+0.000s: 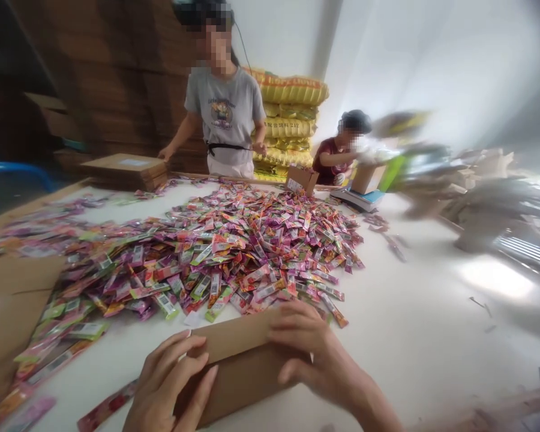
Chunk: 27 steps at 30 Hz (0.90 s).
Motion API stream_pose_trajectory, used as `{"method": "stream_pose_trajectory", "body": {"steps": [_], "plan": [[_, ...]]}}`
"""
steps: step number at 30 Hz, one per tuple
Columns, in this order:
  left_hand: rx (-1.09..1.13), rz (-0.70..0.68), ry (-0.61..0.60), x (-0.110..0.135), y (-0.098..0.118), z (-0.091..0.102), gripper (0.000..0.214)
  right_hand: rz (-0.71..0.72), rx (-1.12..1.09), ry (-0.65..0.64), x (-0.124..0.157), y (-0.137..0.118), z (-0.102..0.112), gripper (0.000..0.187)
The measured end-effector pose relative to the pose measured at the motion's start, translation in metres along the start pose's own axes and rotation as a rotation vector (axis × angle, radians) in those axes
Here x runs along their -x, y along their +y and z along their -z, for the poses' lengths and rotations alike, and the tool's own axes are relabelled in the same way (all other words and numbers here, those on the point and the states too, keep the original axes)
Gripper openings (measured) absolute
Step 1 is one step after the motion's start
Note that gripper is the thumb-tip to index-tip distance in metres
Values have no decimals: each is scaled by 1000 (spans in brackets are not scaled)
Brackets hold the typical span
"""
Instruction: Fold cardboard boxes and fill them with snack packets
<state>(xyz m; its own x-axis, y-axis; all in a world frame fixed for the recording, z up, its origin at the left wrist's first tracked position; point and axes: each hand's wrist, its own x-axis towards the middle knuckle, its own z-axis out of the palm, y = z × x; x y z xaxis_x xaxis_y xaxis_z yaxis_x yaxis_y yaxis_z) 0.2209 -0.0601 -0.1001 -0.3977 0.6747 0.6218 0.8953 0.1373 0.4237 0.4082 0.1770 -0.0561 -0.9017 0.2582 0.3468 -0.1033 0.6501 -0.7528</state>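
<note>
A brown cardboard box (247, 378) lies at the near edge of the white table, with a long flap on its far side. My left hand (173, 381) grips its left end, fingers curled over the flap and side. At the right end, my right hand (308, 345) wraps over the top edge, thumb on the near face. Just beyond the box spreads a large heap of small pink, purple and green stick packets (216, 258). A single red packet (105, 408) lies left of my left hand. The inside of the box is mostly hidden.
A person in a grey T-shirt (225, 114) stands across the table beside stacked flat cartons (126, 171). Another person (342, 153) sits at the far right near a small box (368, 179) on a scale. Cardboard (18, 312) lies at left; yellow sacks (292, 126) are stacked behind.
</note>
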Motion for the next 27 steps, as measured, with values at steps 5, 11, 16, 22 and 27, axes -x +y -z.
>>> {"method": "stream_pose_trajectory", "body": {"steps": [5,11,16,22,27], "plan": [[-190,-237,-262,-36,9,10,4,75,354,-21,7,-23,-18,31],[-143,-154,-847,-69,50,8,125,99,467,-8,13,-14,-27,31],[-202,-117,-784,-55,53,6,117,96,475,12,15,-14,-29,31],[-282,-283,-542,-40,28,-14,76,68,552,2,4,-33,-31,17],[-411,-407,-462,-37,9,-20,96,74,301,49,-4,-20,-25,17]]}}
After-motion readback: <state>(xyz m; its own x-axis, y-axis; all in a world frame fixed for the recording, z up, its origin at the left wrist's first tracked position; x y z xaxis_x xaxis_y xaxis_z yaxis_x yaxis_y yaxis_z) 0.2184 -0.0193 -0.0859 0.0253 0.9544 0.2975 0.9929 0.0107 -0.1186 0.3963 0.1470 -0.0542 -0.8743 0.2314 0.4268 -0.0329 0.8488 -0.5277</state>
